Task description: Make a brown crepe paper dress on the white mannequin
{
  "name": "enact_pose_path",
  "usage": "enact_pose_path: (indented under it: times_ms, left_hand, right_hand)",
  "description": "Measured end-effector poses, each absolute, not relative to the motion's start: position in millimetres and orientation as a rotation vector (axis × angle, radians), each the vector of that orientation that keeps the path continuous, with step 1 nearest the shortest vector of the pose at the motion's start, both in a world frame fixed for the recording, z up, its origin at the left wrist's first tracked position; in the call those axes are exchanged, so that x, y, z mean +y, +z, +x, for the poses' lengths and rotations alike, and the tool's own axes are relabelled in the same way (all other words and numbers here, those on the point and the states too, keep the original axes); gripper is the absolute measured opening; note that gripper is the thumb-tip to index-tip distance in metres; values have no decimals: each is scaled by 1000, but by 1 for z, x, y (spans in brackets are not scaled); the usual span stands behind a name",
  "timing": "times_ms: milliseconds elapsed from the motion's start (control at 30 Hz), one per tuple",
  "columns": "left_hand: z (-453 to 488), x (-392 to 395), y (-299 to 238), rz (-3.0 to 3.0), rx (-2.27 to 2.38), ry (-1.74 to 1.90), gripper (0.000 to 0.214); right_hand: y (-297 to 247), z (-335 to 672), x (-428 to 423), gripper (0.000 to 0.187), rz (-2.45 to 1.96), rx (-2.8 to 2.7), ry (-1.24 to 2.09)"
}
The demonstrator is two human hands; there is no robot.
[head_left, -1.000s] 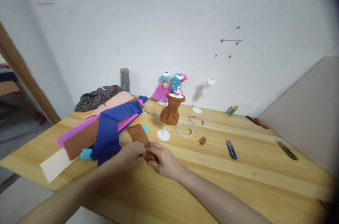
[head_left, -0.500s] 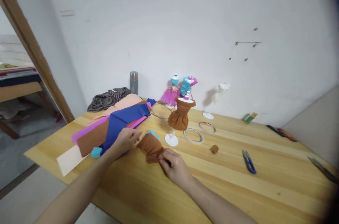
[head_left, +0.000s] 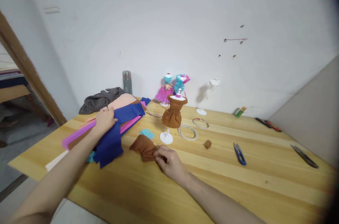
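My right hand (head_left: 169, 162) pinches the near end of a pleated brown fabric piece (head_left: 143, 147) that lies on the wooden table (head_left: 238, 188). My left hand (head_left: 105, 119) rests on the blue fabric strip (head_left: 113, 135) atop a pile of coloured sheets (head_left: 79, 134), its fingers curled over the cloth. A small mannequin in a brown dress (head_left: 172, 113) stands on a white base just behind the brown piece. A teal scrap (head_left: 147, 133) lies between the pile and the brown piece.
Tape rings (head_left: 187, 132) and a brown scrap (head_left: 207, 144) lie right of the mannequin. Blue thread snips (head_left: 239, 153), black scissors (head_left: 304, 156) and pens (head_left: 267, 123) sit further right. Dressed dolls (head_left: 169, 88), a metal flask (head_left: 127, 82) and striped cloth (head_left: 100, 100) stand by the wall.
My left hand has let go of the brown piece and moved left and back onto the blue fabric pile. My right hand has stayed on the brown piece.
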State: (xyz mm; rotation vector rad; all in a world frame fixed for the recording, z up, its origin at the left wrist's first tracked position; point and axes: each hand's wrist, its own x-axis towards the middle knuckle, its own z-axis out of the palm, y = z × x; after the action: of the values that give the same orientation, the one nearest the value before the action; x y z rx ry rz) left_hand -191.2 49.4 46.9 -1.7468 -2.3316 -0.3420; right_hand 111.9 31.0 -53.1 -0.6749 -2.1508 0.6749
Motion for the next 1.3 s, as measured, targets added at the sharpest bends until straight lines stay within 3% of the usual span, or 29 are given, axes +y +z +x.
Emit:
enact_pose_path:
  times_ms: [200,433,533,700,900,1033,1300]
  left_hand:
    - [-220,74,76,-1842,-2394,-274,7]
    - [-228,94,111,-1834,-2264,-374,18]
    - [-219,92,101,-1859,-2214,-368,19]
    - [-174,81,64,-2022,-1979,-419,41]
    - [-113,73,11,-2442,-1679,-258,39]
    - [-105,83,-8,-2477,-1690,-224,9]
    - [-158,114,55,-2230,-1804,-451,14]
  right_hand:
    - [-53,113,32,17,-648,-2180,718]
    - [-44,118,25,16,-455,-2288,711]
    - [-37,119,20,19,-186,-2509,593]
    - [-33,119,19,20,-94,-2658,429]
    - [-36,119,22,17,-106,-2654,351]
    - [-37,118,22,14,-118,-2624,303]
    - [-40,119,25,16,-143,-2603,344]
